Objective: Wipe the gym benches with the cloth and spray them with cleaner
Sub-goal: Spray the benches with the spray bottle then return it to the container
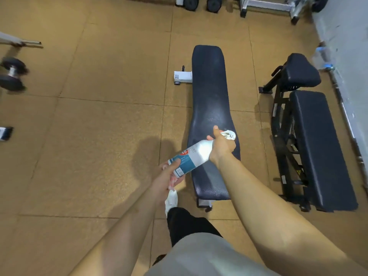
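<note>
A long dark blue flat bench (210, 92) runs away from me in the middle of the floor. Over its near end I hold a white and teal spray bottle (191, 156), tilted with its nozzle toward the pad. My right hand (221, 144) grips the neck and trigger head. My left hand (169, 176) is closed around the bottle's base, and a bunched white cloth (172, 183) is pressed under those fingers. A second black bench (318, 144) with a separate seat pad stands to the right.
Dumbbells (13, 75) lie on the tan rubber floor at the left, with more at the top. A barbell (347, 120) lies along the right wall beside a water bottle (322, 56). A metal rack (278, 5) stands at the top right. My shoe (171, 201) is by the bench's foot.
</note>
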A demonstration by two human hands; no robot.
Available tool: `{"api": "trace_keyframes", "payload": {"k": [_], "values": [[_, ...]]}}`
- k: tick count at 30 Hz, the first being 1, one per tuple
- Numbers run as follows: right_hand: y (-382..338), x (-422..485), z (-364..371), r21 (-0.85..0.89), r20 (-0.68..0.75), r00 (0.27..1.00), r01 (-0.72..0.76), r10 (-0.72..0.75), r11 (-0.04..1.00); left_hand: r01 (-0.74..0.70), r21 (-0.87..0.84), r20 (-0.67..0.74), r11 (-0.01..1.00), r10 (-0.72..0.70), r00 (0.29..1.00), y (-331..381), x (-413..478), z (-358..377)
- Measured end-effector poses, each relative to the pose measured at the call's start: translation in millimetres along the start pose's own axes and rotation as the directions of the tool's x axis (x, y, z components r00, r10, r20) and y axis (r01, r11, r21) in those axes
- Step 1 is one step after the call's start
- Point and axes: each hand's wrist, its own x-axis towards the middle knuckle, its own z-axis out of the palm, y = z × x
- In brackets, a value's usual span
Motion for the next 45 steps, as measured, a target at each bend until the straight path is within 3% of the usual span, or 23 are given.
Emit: {"api": "trace_keyframes", "payload": {"k": [3,6,10,15,21,27,32,40,45], "values": [[2.8,12.3,27.8,0.061,-0.078,0.997,-0.005,0.01,0.998,-0.003,0.092,0.037,0.996,0.0,0.999,40.7,14.5,-14.2],[-3.8,16.2,44.4,0.125,-0.059,0.998,-0.013,0.021,0.992,0.006,0.142,0.045,0.99,-0.013,0.999,73.2,31.1,-23.1],[-10.6,15.2,57.0,0.199,-0.046,0.998,-0.028,0.038,0.98,0.071,0.229,0.096,0.971,-0.096,0.991,102.0,42.7,-28.2],[-5.9,7.5,65.2,0.304,-0.171,0.983,-0.016,0.071,0.953,0.161,0.38,0.13,0.911,-0.225,0.966,127.6,65.2,-43.3],[19.8,-25.3,71.5,0.3,-0.23,0.972,0.019,0.053,0.954,0.216,0.475,0.209,0.853,-0.348,0.914,146.6,57.6,-72.4],[63.6,-63.8,71.6,0.42,-0.471,0.854,-0.002,0.22,0.908,0.191,0.655,0.261,0.732,-0.455,0.851,167.5,61.7,-105.3],[97.7,-84.9,62.0,0.517,-0.47,0.849,0.045,0.24,0.854,0.23,0.725,0.178,0.65,-0.499,0.848,167.4,62.4,-111.0],[114.9,-102.3,54.7,0.696,-0.491,0.813,0.152,0.312,0.701,0.19,0.805,0.217,0.561,-0.578,0.787,181.4,59.5,-100.7],[115.1,-105.5,65.8,0.679,-0.537,0.785,0.184,0.309,0.711,0.168,0.827,0.229,0.537,-0.595,0.771,197.4,71.5,-94.9]]}}
